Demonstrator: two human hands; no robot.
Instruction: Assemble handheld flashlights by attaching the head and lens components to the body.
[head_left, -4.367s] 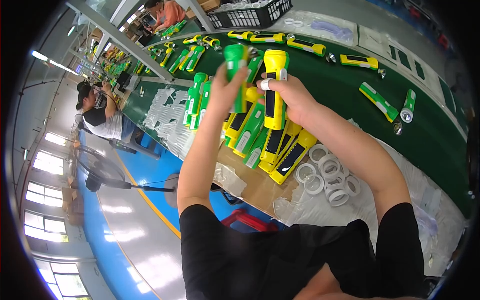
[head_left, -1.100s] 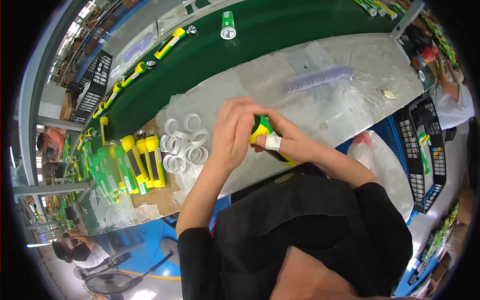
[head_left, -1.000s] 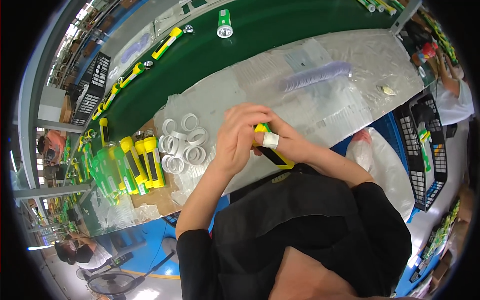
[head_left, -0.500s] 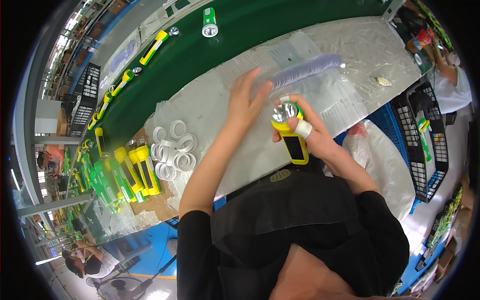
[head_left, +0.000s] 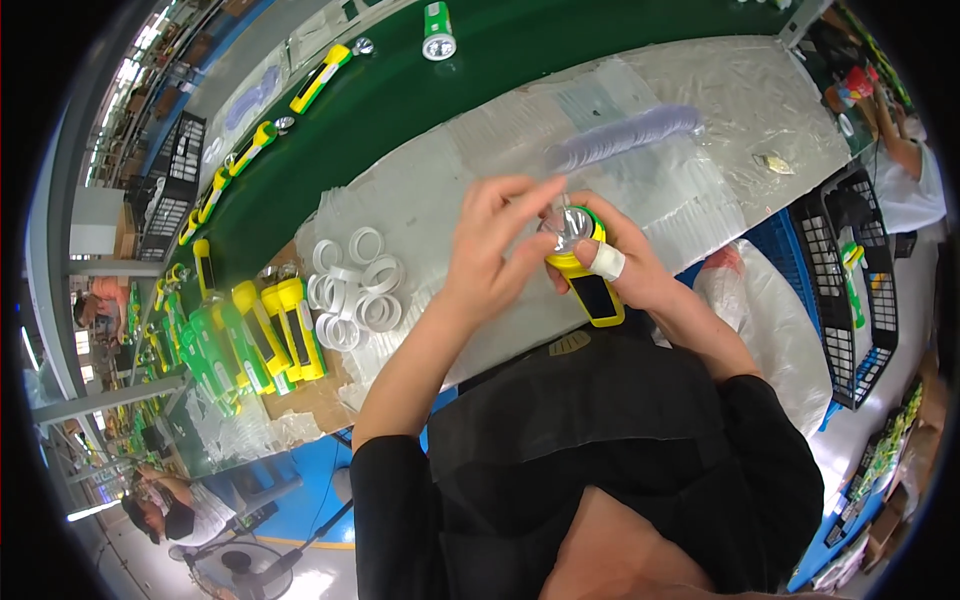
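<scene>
My right hand (head_left: 640, 270) is wrapped round a yellow and green flashlight (head_left: 597, 300), its reflector end up and a dark panel along its body. White tape covers the thumb. My left hand (head_left: 488, 255) is at the flashlight's head, thumb and fingers pinching what looks like a thin clear disc (head_left: 560, 207) over the reflector. The disc's outline is hard to make out. Beyond the hands, a long row of overlapping clear discs (head_left: 630, 137) lies on the plastic-covered table (head_left: 470, 150). Several loose white rings (head_left: 380, 275) are heaped to the left of my left forearm.
Several flashlights (head_left: 295, 325) lie side by side at the left. More yellow ones (head_left: 322, 78) line the green belt (head_left: 385, 115), with a green flashlight (head_left: 437, 30) farther along. Black crates (head_left: 850, 300) and a white sack (head_left: 770, 310) are at the right. Other people work on both sides.
My left hand has moved from the near end of the disc row to the flashlight's head, its fingers closing in a pinch. My right hand still holds the flashlight.
</scene>
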